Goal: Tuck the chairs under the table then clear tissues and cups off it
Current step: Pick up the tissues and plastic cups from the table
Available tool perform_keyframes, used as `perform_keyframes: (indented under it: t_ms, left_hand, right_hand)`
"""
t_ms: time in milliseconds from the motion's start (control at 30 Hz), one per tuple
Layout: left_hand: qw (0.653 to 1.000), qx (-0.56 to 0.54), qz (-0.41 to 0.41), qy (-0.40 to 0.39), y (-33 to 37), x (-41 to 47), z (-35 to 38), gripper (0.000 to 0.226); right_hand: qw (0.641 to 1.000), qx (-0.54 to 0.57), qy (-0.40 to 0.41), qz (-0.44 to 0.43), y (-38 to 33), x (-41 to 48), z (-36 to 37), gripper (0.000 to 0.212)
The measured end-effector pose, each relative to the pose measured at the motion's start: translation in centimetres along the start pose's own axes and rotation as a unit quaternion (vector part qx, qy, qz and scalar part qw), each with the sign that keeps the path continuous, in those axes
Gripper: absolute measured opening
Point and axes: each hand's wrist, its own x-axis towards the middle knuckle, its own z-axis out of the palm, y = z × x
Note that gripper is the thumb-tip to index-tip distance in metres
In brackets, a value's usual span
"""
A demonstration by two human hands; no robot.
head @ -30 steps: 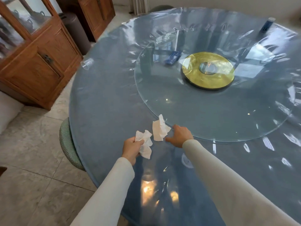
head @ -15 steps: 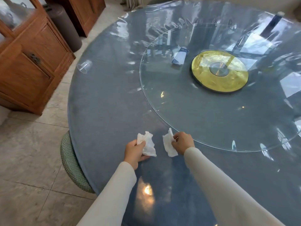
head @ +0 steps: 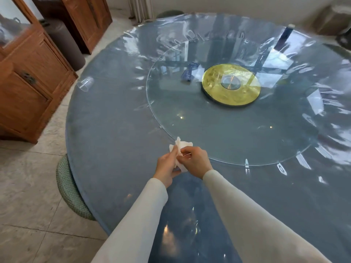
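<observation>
Floor: pale beige stone-look tiles (head: 28, 186) with thin grout lines.
Left side: brown wooden cabinet (head: 32, 95) with a panelled door, dark metal pull and glass-fronted upper part.
Farther back: second wooden cabinet (head: 91, 18) in the same tone.
Between them: dark cylindrical bin (head: 64, 46) on the floor.
Back: plain off-white wall (head: 228, 6) and a pale pleated curtain (head: 141, 8).
Light: soft, even daylight.

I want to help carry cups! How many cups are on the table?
1. A clear cup lies on its side near the table's left edge. Glare may hide other clear ones.
</observation>
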Motion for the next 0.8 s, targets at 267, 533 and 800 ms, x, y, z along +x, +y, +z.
perform_keyframes:
  t_ms: [267,533,800]
  left_hand:
    - [0.998,-0.058,0.019,0.011,-4.3,-3.9,4.3,0.009]
    - [0.991,-0.074,0.075,0.085,-7.5,-7.1,2.0,0.023]
    - [0.981,-0.088,0.076,0.156,-10.0,-9.5,-2.6,0.028]
  right_hand:
    - [0.994,-0.021,-0.109,-0.018,4.8,-5.3,-5.4,0.021]
    - [0.964,-0.239,-0.113,-0.013,10.3,-7.9,-7.1,0.091]
    - [0.958,-0.265,-0.107,0.008,10.8,-8.2,-5.3,0.07]
